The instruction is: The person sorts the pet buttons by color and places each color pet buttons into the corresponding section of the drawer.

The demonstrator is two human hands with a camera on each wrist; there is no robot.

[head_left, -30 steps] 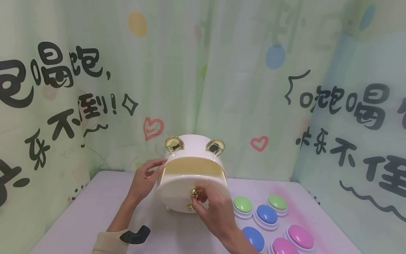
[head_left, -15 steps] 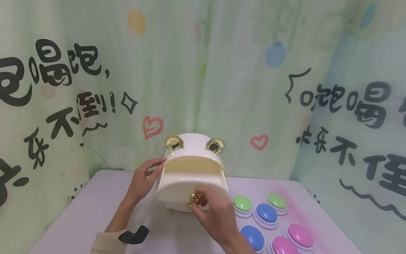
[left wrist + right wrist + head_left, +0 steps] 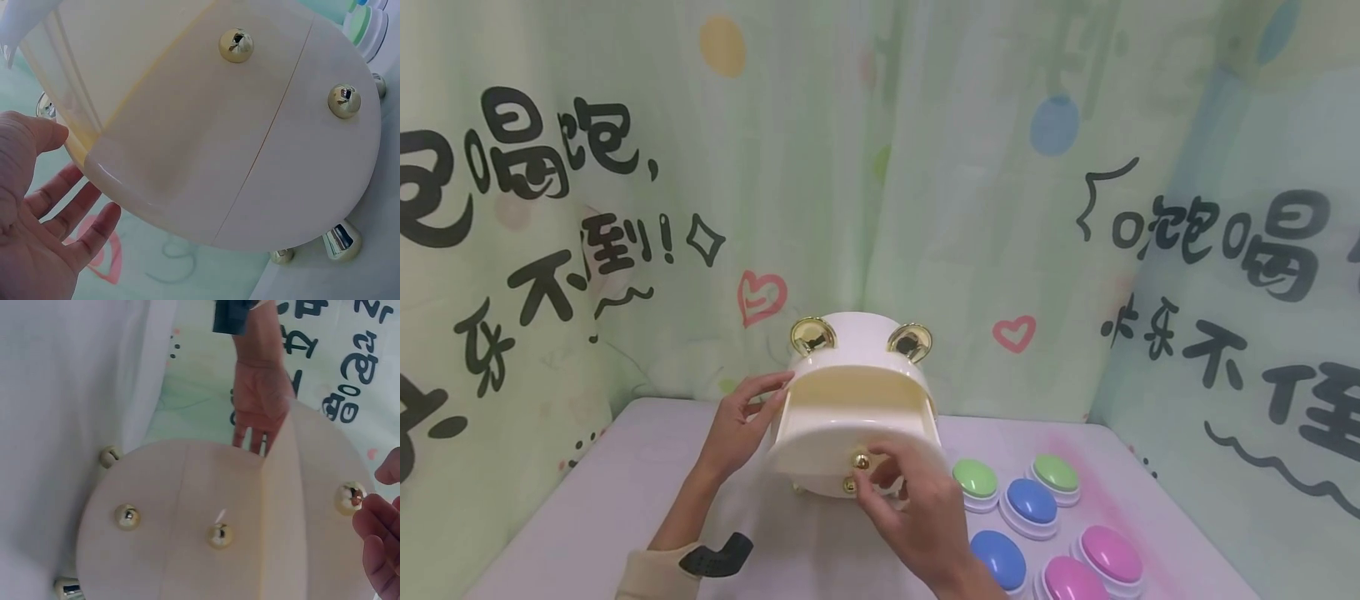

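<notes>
A white round-fronted drawer box point(image 3: 861, 337) with gold ears stands on the table. Its top drawer point(image 3: 823, 446) is pulled out, showing a cream interior. My left hand point(image 3: 737, 433) touches the box's left side with fingers loosely extended; the left wrist view shows the thumb point(image 3: 50, 134) by the open drawer's edge. My right hand point(image 3: 917, 508) is at the top drawer's gold knob point(image 3: 861, 461), thumb and fingers spread a little apart around it. In the right wrist view that knob point(image 3: 350, 498) shows beside the fingertips. Two lower gold knobs point(image 3: 220, 535) sit on shut drawers.
Right of the box, several push buttons stand on the table: green point(image 3: 975, 478), blue point(image 3: 1031, 504) and pink point(image 3: 1111, 557), on white bases. A printed curtain point(image 3: 955, 250) hangs behind and along the sides. The pale tabletop point(image 3: 580, 525) extends to the left.
The top drawer has come further out toward me, baring more of its interior. My right fingers, earlier pinching its knob, have loosened from it. My left hand has stayed in place.
</notes>
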